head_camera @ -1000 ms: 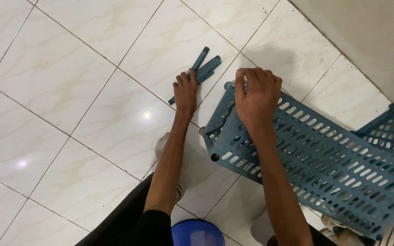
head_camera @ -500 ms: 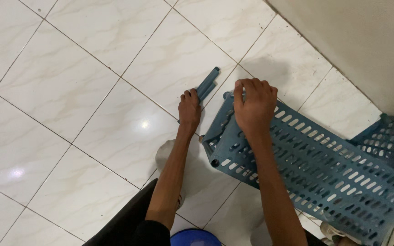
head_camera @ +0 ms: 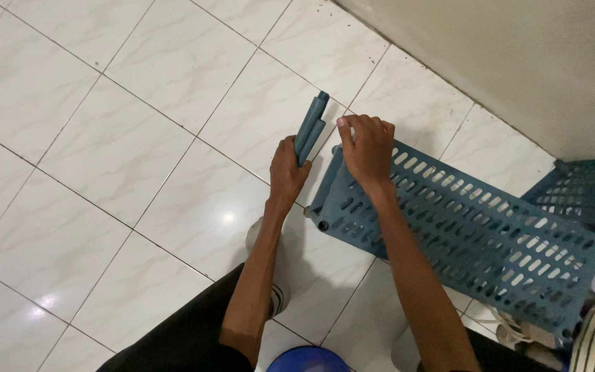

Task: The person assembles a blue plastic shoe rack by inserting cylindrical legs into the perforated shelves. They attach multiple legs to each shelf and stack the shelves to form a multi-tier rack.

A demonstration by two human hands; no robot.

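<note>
Left hand (head_camera: 287,172) is closed around a bundle of short blue tubes (head_camera: 310,128); their long axis runs up and away from the hand, free ends pointing toward the far wall. Right hand (head_camera: 366,150) is clamped, fingers curled, over the near-left corner of the blue slotted shelf panel (head_camera: 476,234), which is tilted off the tiled floor (head_camera: 105,138). Tubes sit just left of that corner, almost touching it. Left hand is nearer the tubes; both forearms extended, wrists close together.
</note>
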